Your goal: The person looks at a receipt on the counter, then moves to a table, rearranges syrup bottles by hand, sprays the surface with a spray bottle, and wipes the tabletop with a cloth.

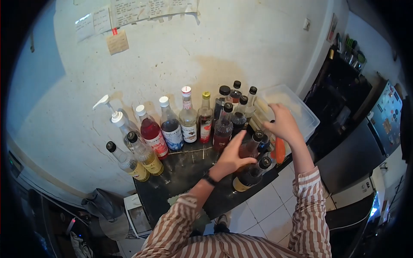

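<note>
My left hand [230,160] is spread beside a dark-capped bottle [248,150] near the table's right end. Its thumb and fingers are apart, and whether they touch the glass I cannot tell. Closer to me, another dark bottle [248,177] with a yellowish label stands by the thumb. My right hand [285,124] hovers by the near left side of a clear plastic container [307,112], thumb and fingers curved apart with nothing visible between them. Below it is an orange object [280,150], partly hidden, its kind unclear. Several black-capped bottles [223,129] cluster left of my hands.
Along the wall stand a red syrup bottle [154,138], a blue-labelled bottle [171,129], a clear white-capped bottle [188,120] and a pump bottle [122,124]. Two yellow bottles [148,157] are on the left of the black table [183,172]. A fridge [350,148] stands at right.
</note>
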{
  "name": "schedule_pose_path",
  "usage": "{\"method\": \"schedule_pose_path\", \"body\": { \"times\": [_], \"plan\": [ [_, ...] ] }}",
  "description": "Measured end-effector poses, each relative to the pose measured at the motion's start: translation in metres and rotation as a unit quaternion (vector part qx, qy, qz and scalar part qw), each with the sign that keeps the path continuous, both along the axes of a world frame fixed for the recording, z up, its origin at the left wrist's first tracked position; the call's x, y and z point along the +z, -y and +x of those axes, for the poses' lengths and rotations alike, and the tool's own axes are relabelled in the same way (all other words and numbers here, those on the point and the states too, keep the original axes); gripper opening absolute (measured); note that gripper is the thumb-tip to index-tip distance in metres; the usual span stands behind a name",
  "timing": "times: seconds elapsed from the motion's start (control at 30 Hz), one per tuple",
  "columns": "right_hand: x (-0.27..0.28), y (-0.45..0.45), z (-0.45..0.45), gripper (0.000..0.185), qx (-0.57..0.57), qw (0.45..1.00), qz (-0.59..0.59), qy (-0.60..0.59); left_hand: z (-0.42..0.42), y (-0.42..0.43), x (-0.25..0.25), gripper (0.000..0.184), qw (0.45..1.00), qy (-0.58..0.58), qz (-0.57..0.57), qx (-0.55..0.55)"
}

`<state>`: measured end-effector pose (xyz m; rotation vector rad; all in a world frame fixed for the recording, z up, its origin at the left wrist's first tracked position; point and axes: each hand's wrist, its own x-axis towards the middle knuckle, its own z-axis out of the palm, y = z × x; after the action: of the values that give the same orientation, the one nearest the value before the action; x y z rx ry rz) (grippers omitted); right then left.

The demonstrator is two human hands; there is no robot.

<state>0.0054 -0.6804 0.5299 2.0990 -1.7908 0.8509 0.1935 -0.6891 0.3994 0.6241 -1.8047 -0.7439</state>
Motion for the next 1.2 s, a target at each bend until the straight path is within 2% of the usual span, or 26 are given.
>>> {"method": "schedule_pose_path", "body": {
  "times": [0.03, 0.07, 0.1, 0.13, 0.2, 0.23, 0.27, 0.3, 0.37, 0.47, 0.5, 0.6, 0.77, 0.87, 0.9, 1.0, 1.07, 1.13, 1.2],
  "plan": [
    [0.013, -0.002, 0.018, 0.045, 0.028, 0.996, -0.087, -0.014, 0.022, -0.001, 0.008, 0.056, 0.998, -0.009, -0.029, 0.057],
    [0.029, -0.005, 0.040, 0.042, 0.059, 0.993, -0.002, 0.099, 0.043, 0.001, 0.012, 0.058, 0.992, -0.016, -0.057, 0.112],
    [0.041, -0.003, 0.063, 0.040, 0.088, 0.970, 0.085, 0.212, 0.061, 0.014, 0.003, 0.060, 0.976, -0.069, -0.027, 0.205],
    [0.041, 0.008, 0.083, 0.041, 0.138, 0.965, 0.101, 0.200, 0.078, 0.027, -0.005, 0.062, 0.948, -0.120, 0.005, 0.296],
    [0.029, 0.045, 0.122, 0.040, 0.153, 0.963, 0.196, 0.103, 0.109, 0.050, 0.008, 0.061, 0.902, -0.205, 0.099, 0.368],
    [0.017, 0.070, 0.140, 0.044, 0.136, 0.956, 0.250, 0.072, 0.120, 0.071, 0.005, 0.059, 0.886, -0.170, 0.031, 0.429],
    [0.004, 0.092, 0.156, 0.047, 0.106, 0.929, 0.315, 0.163, 0.128, 0.089, -0.001, 0.057, 0.863, -0.134, -0.036, 0.487],
    [-0.011, 0.111, 0.171, 0.050, 0.074, 0.889, 0.374, 0.252, 0.133, 0.096, 0.005, 0.057, 0.871, -0.107, -0.003, 0.479],
    [-0.052, 0.143, 0.196, 0.054, 0.068, 0.830, 0.279, 0.479, 0.139, 0.104, 0.018, 0.057, 0.884, -0.054, 0.058, 0.461],
    [-0.087, 0.170, 0.209, 0.051, 0.127, 0.831, 0.260, 0.476, 0.147, 0.106, 0.030, 0.054, 0.902, 0.031, 0.104, 0.418],
    [-0.102, 0.181, 0.208, 0.044, 0.120, 0.857, 0.228, 0.446, 0.149, 0.106, 0.028, 0.054, 0.900, 0.040, 0.078, 0.426],
    [-0.106, 0.167, 0.203, 0.040, 0.112, 0.922, 0.130, 0.347, 0.154, 0.101, 0.017, 0.052, 0.898, 0.063, 0.002, 0.435],
    [-0.082, 0.109, 0.188, 0.039, 0.122, 0.889, 0.197, 0.394, 0.152, 0.078, 0.006, 0.046, 0.906, 0.037, -0.057, 0.417],
    [-0.046, 0.082, 0.189, 0.039, 0.122, 0.867, 0.249, 0.413, 0.155, 0.066, 0.003, 0.044, 0.917, 0.026, -0.046, 0.395],
    [-0.039, 0.073, 0.187, 0.039, 0.115, 0.859, 0.267, 0.421, 0.155, 0.064, 0.001, 0.042, 0.935, -0.022, -0.016, 0.354],
    [-0.035, 0.050, 0.185, 0.036, 0.127, 0.913, 0.218, 0.321, 0.156, 0.037, 0.021, 0.047, 0.947, 0.014, 0.059, 0.316],
    [-0.028, 0.024, 0.181, 0.033, 0.140, 0.934, 0.195, 0.264, 0.151, 0.037, 0.010, 0.044, 0.955, -0.031, 0.014, 0.294],
    [-0.031, 0.001, 0.172, 0.030, 0.144, 0.959, 0.166, 0.182, 0.150, 0.026, 0.012, 0.043, 0.965, 0.005, 0.078, 0.251],
    [-0.031, -0.031, 0.163, 0.030, 0.156, 0.947, 0.176, 0.218, 0.145, 0.019, 0.015, 0.042, 0.979, 0.004, 0.104, 0.174]
  ]
}}
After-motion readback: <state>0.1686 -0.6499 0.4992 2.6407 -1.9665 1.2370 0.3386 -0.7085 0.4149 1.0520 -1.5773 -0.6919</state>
